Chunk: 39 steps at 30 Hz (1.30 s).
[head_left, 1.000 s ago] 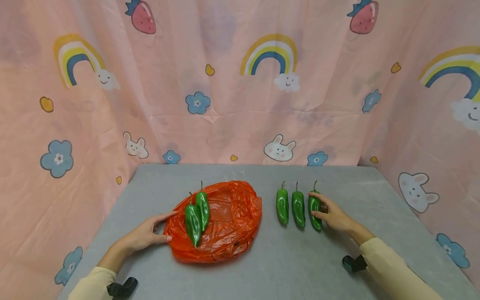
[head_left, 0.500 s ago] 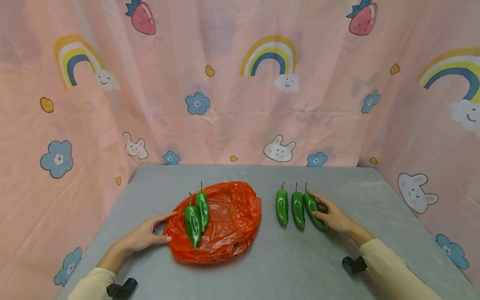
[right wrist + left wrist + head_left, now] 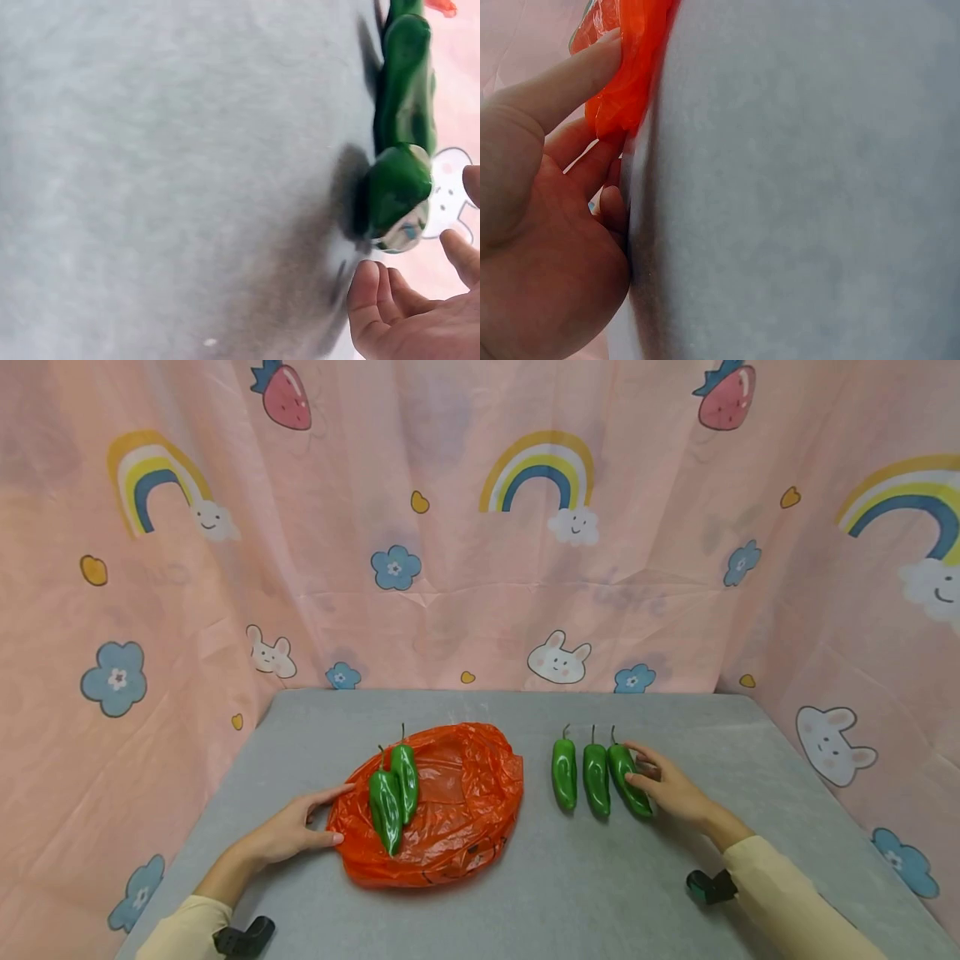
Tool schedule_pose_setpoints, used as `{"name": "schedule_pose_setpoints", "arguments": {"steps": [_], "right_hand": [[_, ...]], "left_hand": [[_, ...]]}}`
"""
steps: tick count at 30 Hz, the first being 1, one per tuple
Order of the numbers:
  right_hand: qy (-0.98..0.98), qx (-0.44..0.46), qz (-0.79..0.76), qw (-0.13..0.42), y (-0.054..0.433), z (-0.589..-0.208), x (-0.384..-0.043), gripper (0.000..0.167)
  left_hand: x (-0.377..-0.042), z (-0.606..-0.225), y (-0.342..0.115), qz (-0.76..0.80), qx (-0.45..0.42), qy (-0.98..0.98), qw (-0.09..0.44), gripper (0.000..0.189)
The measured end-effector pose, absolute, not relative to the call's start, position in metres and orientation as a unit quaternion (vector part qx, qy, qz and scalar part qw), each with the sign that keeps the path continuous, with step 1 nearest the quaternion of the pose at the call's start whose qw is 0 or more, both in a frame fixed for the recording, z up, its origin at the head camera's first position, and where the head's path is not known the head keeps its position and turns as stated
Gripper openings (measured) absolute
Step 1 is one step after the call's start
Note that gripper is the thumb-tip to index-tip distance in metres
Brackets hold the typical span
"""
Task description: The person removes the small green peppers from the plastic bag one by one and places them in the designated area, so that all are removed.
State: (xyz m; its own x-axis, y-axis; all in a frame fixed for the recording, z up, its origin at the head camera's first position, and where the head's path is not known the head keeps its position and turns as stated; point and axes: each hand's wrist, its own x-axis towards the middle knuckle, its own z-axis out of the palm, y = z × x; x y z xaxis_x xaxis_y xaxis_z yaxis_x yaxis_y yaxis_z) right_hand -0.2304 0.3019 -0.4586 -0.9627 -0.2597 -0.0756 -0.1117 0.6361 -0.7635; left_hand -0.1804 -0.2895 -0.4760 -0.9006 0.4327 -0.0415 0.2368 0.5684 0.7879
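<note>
A red plastic bag (image 3: pixel 457 827) lies on the table, and two green peppers (image 3: pixel 386 810) rest side by side on its left part. My left hand (image 3: pixel 288 831) touches the bag's left edge, thumb and forefinger spread apart. In the left wrist view, the thumb (image 3: pixel 592 67) lies against the red plastic. Farther right, three green peppers stand in a row: a left one (image 3: pixel 564 774), a middle one (image 3: pixel 596 781) and a right one (image 3: pixel 627 781), which leans. My right hand (image 3: pixel 671 789) is beside the right pepper; the right wrist view shows a gap between fingertips and pepper (image 3: pixel 397 187).
The grey table (image 3: pixel 570 893) reaches back to a pink patterned curtain (image 3: pixel 465 610), which hangs behind it and along both sides. Black wrist devices sit at the left sleeve (image 3: pixel 246 937) and the right sleeve (image 3: pixel 711 887).
The right pepper's stem end has swung left towards the middle pepper, so it now slants. My right hand has loosened from it and drawn slightly right. My left hand has stayed still.
</note>
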Motion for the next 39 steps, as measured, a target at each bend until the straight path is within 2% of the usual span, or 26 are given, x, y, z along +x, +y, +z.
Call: {"name": "schedule_pose_setpoints", "arguments": {"steps": [15,27,39], "right_hand": [[0.895,-0.08,-0.43,0.082,0.291,-0.446,-0.229,0.065],[0.895,-0.13,-0.422,0.065,0.266,-0.426,-0.221,0.061],[0.879,-0.182,-0.431,0.092,0.233,-0.418,-0.214,0.058]], "left_hand": [[-0.178,-0.477,-0.29,0.433,0.187,0.874,0.12,0.073],[-0.18,-0.476,-0.288,0.437,0.18,0.872,0.125,0.073],[-0.179,-0.474,-0.287,0.447,0.174,0.867,0.133,0.073]]}}
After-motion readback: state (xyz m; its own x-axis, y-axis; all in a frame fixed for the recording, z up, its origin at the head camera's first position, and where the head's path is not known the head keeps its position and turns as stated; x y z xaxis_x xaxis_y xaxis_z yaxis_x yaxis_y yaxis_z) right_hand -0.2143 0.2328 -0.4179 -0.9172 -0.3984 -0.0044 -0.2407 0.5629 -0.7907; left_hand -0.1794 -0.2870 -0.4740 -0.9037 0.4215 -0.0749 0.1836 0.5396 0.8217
